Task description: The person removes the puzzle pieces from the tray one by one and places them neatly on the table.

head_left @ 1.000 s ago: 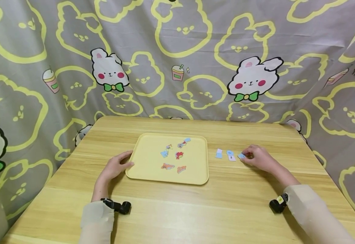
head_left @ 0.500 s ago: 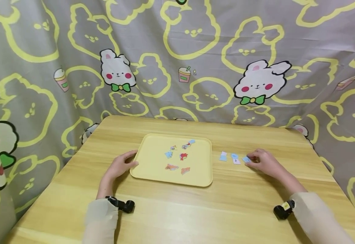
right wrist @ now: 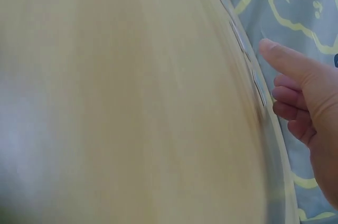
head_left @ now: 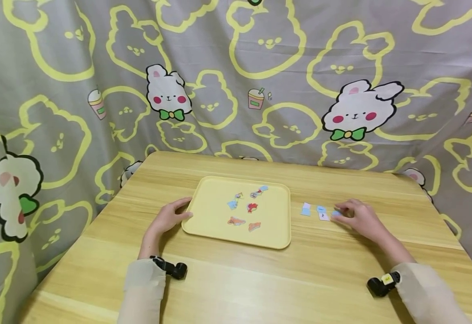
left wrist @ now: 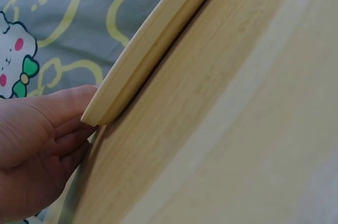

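Observation:
My left hand (head_left: 168, 218) holds the left rim of a yellow tray (head_left: 203, 227). In the left wrist view the thumb lies against the tray's rim (left wrist: 140, 49), with the fingers beneath. At the right, my right hand (head_left: 359, 218) is low over the table, thumb and index finger spread on either side of a small blue card piece (head_left: 336, 213). The right wrist view shows the thumb apart from the flat card pieces (right wrist: 258, 87). Left of that hand lie a blue-and-white pair of card pieces (head_left: 322, 216) and another such pair (head_left: 306, 209).
On the tray are orange picture pieces (head_left: 236, 221), a red one (head_left: 252, 207) and blue ones (head_left: 233, 204). The wooden table (head_left: 236, 279) extends on all sides of it. A patterned curtain (head_left: 219, 45) hangs behind.
The head view has turned slightly left. My right thumb and index finger have parted around the blue card piece, which they pinched before. My left hand stays on the tray's rim.

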A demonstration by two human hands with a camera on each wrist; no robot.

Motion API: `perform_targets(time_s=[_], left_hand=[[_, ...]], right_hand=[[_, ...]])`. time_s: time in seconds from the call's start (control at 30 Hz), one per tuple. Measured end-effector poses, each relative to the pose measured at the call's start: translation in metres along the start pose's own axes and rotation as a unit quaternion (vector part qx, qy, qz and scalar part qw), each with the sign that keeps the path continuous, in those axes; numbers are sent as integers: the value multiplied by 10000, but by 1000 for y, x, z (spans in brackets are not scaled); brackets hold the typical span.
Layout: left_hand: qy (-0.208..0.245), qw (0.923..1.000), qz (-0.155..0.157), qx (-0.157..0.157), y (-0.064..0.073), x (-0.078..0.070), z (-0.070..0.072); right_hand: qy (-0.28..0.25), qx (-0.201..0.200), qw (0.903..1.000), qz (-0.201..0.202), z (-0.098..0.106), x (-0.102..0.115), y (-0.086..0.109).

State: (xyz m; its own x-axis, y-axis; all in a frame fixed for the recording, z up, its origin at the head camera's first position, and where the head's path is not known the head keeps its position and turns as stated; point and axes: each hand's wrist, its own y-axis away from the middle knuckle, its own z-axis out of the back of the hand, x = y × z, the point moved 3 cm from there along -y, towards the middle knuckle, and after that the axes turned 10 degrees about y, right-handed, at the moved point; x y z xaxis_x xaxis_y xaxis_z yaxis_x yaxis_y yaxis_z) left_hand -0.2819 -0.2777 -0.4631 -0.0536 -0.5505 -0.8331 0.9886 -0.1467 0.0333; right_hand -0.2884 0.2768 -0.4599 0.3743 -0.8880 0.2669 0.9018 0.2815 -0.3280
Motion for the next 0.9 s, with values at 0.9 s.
perform_targets(time_s=[0.9], left_hand=[[46,9999,108,-32,0,-1,2]], right_hand=[[-657,-554,9908,1050,-30,80,-29]])
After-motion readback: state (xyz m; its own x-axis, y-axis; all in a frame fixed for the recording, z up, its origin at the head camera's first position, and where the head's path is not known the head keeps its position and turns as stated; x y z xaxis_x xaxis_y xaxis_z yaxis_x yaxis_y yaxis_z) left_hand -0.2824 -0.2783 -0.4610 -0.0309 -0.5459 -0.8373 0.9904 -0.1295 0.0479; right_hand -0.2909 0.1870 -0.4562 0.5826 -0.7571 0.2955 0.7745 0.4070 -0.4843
